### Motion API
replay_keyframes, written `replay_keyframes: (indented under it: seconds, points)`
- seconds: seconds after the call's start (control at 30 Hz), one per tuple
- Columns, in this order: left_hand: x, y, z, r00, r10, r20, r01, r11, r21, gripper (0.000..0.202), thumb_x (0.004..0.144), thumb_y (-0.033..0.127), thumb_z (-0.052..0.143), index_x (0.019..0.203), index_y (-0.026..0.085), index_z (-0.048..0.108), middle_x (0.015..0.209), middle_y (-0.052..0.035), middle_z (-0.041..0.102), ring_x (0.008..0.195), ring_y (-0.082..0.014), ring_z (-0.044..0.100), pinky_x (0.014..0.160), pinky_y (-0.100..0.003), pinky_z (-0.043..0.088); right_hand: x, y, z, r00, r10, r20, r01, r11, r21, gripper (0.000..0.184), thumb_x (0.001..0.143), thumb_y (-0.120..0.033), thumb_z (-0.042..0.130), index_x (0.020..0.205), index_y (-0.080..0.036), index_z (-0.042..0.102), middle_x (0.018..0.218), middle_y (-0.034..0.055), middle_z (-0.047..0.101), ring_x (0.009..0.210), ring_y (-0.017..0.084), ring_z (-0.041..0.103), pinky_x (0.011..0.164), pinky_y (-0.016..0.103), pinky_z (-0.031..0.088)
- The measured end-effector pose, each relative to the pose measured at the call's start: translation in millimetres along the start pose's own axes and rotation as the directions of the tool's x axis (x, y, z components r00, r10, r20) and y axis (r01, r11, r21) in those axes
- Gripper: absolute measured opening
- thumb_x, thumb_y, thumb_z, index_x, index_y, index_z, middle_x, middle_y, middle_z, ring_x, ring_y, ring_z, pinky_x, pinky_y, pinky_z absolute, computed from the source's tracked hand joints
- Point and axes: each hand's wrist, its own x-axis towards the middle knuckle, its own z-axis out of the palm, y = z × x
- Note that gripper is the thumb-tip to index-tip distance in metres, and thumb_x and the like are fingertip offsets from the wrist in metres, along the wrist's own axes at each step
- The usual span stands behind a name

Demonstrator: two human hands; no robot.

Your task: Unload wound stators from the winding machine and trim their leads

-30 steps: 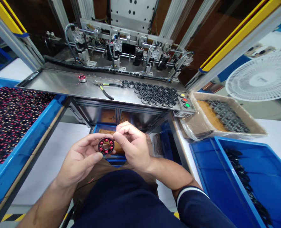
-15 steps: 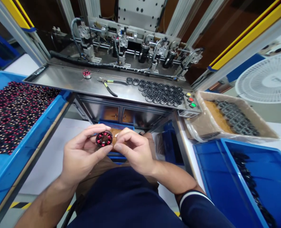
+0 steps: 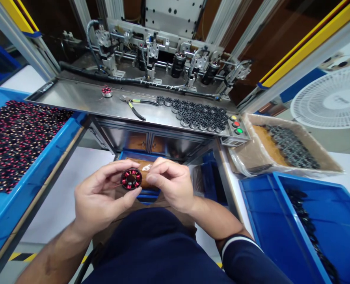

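Between the thumb and fingers of my left hand [image 3: 96,199] is a motor stator [image 3: 130,172], a dark ring wound with red wire, its open face turned up towards me. Just right of it, my right hand [image 3: 175,187] is closed in a pinch of thumb and forefinger. Whatever sits in that pinch is too small to make out. A thin wire shows at the stator's left side. Another red-wound stator [image 3: 106,92] stands on the metal tray [image 3: 83,96], left of the cutting pliers [image 3: 135,106] with black and yellow-green handles.
Bare dark stator cores [image 3: 201,114] stand in rows on the tray, beside coloured push buttons [image 3: 236,124]. A blue bin [image 3: 3,232] of wound stators is at left. To the right are a lined carton [image 3: 252,152] of cores, a blue bin [image 3: 269,225] and a white fan [image 3: 334,96].
My right hand has drawn slightly right, widening the gap to the stator. The stator has shifted a little lower and shows its face more fully.
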Motion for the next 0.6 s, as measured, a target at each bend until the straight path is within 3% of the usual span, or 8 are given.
replay_keyframes:
  seconds: [0.1, 0.17, 0.27, 0.4, 0.5, 0.6]
  points:
    - [1, 1, 1.3, 0.997, 0.076, -0.009, -0.075, 0.997, 0.035, 0.053, 0.064, 0.002, 0.08, 0.112, 0.024, 0.07, 0.109, -0.001, 0.075, 0.098, -0.0169, 0.071, 0.092, -0.026, 0.058, -1, -2, -2, 0.994, -0.104, -0.039, 0.099, 0.99, -0.099, 0.021, 0.08, -0.03, 0.077, 0.065, -0.019, 0.068, 0.065, 0.0003, 0.065, 0.061, 0.013, 0.059, 0.064, 0.03, 0.052]
    - [3, 2, 1.0, 0.995, 0.096, -0.021, -0.096, 0.995, 0.032, 0.053, 0.064, 0.001, 0.08, 0.111, 0.024, 0.07, 0.107, -0.0004, 0.075, 0.098, -0.0159, 0.071, 0.092, -0.024, 0.057, -1, -2, -5, 0.987, -0.158, 0.009, 0.158, 0.98, -0.117, 0.016, 0.079, -0.028, 0.078, 0.069, -0.02, 0.07, 0.067, 0.0009, 0.066, 0.062, 0.013, 0.06, 0.064, 0.03, 0.053]
    - [6, 4, -1.4, 0.999, 0.038, 0.016, -0.037, 0.998, -0.049, 0.046, 0.066, 0.003, 0.078, 0.108, 0.023, 0.071, 0.103, -0.0016, 0.076, 0.094, -0.0165, 0.072, 0.089, -0.024, 0.058, 3, -1, -12, 0.952, -0.27, 0.146, 0.286, 0.952, -0.107, 0.007, 0.079, -0.022, 0.077, 0.085, -0.02, 0.074, 0.074, 0.0029, 0.068, 0.068, 0.015, 0.063, 0.065, 0.031, 0.053]
    - [9, 6, -4.8, 0.995, -0.051, 0.08, 0.061, 0.989, -0.131, 0.041, 0.067, 0.004, 0.077, 0.103, 0.022, 0.072, 0.1, -0.0033, 0.077, 0.087, -0.0176, 0.074, 0.082, -0.024, 0.06, 11, -2, -18, 0.897, -0.351, 0.269, 0.404, 0.898, -0.174, 0.023, 0.083, -0.013, 0.067, 0.104, -0.021, 0.073, 0.088, 0.0075, 0.069, 0.08, 0.019, 0.065, 0.07, 0.035, 0.054]
    - [9, 7, -6.0, 0.993, -0.072, 0.093, 0.084, 0.987, -0.133, 0.041, 0.067, 0.005, 0.078, 0.103, 0.023, 0.073, 0.099, -0.0031, 0.077, 0.086, -0.0177, 0.074, 0.08, -0.024, 0.06, 14, -4, -17, 0.88, -0.354, 0.316, 0.43, 0.877, -0.214, 0.015, 0.083, -0.02, 0.072, 0.098, -0.023, 0.073, 0.087, 0.0061, 0.068, 0.08, 0.019, 0.065, 0.072, 0.036, 0.054]
    - [7, 7, -6.3, 0.993, -0.067, 0.101, 0.078, 0.991, -0.107, 0.042, 0.068, 0.005, 0.077, 0.105, 0.024, 0.072, 0.101, -0.0023, 0.077, 0.088, -0.0172, 0.074, 0.081, -0.023, 0.06, 10, -4, -13, 0.888, -0.38, 0.259, 0.442, 0.861, -0.251, 0.005, 0.082, -0.019, 0.073, 0.085, -0.022, 0.073, 0.077, 0.0039, 0.067, 0.073, 0.017, 0.064, 0.069, 0.035, 0.053]
